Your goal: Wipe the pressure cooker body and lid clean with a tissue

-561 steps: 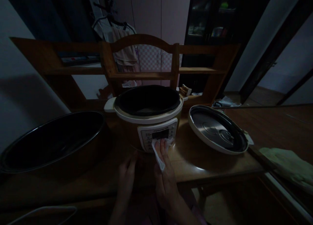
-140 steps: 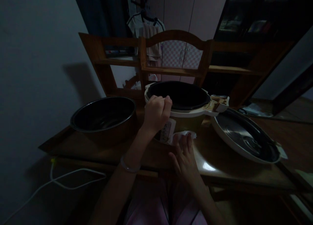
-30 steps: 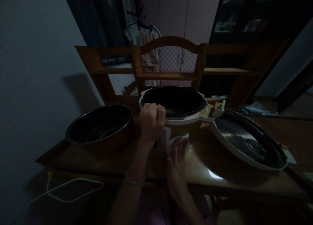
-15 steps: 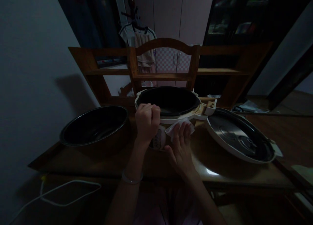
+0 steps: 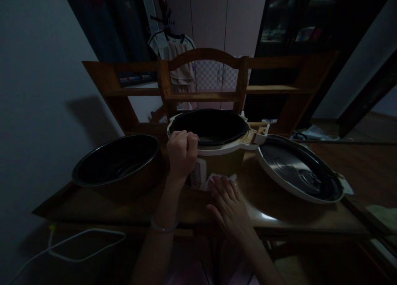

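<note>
In the middle of the table stands a rice cooker (image 5: 225, 163), its body yellowish and its top rim white, open with a dark hollow inside. My left hand (image 5: 182, 152) is closed in a fist around the near left edge of that rim. Low on the cooker's front, right of its control panel (image 5: 198, 173), my right hand (image 5: 228, 202) presses a white wipe (image 5: 231, 178) against the body with its fingers stretched out. Part of the wipe is hidden under the fingers.
On the left sits a dark inner pot (image 5: 118, 163). The cooker's detached lid (image 5: 297, 169) lies at the right, inner side up. Behind them rises a wooden shelf frame (image 5: 204, 96). A white cord (image 5: 87, 231) loops below the table's front left edge.
My right hand has slid the wipe down the cooker's front, from just under the rim to the base. My left hand still grips the rim. The whole view has shifted slightly.
</note>
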Demonstrator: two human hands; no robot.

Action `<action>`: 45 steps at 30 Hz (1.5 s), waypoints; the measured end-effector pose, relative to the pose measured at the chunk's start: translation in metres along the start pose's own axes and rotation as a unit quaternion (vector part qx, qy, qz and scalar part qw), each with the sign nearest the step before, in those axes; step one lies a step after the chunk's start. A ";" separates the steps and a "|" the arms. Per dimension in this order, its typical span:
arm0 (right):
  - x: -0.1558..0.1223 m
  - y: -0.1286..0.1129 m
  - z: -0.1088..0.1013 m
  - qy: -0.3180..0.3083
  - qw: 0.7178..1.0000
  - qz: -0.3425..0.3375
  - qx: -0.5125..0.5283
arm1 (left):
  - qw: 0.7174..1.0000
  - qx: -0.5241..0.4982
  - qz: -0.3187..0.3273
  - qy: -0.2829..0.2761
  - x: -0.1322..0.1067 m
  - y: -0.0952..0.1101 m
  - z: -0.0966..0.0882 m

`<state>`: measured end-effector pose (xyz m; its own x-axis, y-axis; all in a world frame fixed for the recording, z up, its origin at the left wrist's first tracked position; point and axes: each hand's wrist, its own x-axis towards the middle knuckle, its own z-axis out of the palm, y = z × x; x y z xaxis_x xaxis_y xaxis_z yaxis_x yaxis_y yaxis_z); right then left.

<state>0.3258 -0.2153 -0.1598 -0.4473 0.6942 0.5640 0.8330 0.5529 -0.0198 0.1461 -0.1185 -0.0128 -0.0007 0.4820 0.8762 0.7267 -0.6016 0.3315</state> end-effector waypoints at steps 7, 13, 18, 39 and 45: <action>0.049 0.007 -0.036 0.060 0.998 0.000 -0.021 | 1.000 0.006 0.008 -0.001 0.000 -0.001 0.001; 0.075 0.003 -0.057 0.092 0.996 0.000 -0.015 | 1.000 0.006 0.001 0.000 0.000 0.000 0.001; 0.067 0.004 -0.047 0.077 0.996 -0.032 -0.026 | 1.000 0.001 0.007 -0.001 0.001 0.000 0.001; 0.080 0.010 -0.052 0.100 0.993 -0.049 -0.027 | 1.000 0.006 0.000 -0.001 0.001 -0.001 0.001; 0.057 0.018 -0.031 0.084 0.994 -0.056 -0.033 | 1.000 0.011 0.012 -0.005 0.001 -0.001 0.001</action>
<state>0.3255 -0.1801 -0.1020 -0.4833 0.5398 0.6893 0.8026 0.5876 0.1027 0.1462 -0.1168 -0.0129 0.0230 0.4745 0.8800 0.7413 -0.5986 0.3034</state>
